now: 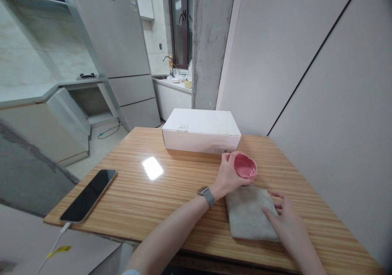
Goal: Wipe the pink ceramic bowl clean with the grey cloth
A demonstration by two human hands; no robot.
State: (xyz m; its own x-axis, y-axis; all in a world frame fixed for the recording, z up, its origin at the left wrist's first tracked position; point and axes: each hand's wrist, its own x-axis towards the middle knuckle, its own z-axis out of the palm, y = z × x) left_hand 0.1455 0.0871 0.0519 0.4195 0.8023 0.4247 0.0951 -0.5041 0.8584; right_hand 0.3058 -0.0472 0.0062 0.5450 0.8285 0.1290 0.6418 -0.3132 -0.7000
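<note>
My left hand [230, 172] is closed around the side of a small pink bowl [246, 166], tilted so that its inside faces me. The bowl is just beyond the far edge of a folded grey cloth [251, 215] lying flat on the table. At the cloth's right edge is my right hand [286, 217], its thumb over the cloth and its other fingers spread apart from the thumb. Whether those fingertips press on the cloth is hard to tell.
A white cardboard box [202, 138] stands at the back of the wooden table [128, 201]. On the left lies a black phone [88, 195] with a white cable [58, 240] hanging over the edge. A wall [324, 103] rises along the right side.
</note>
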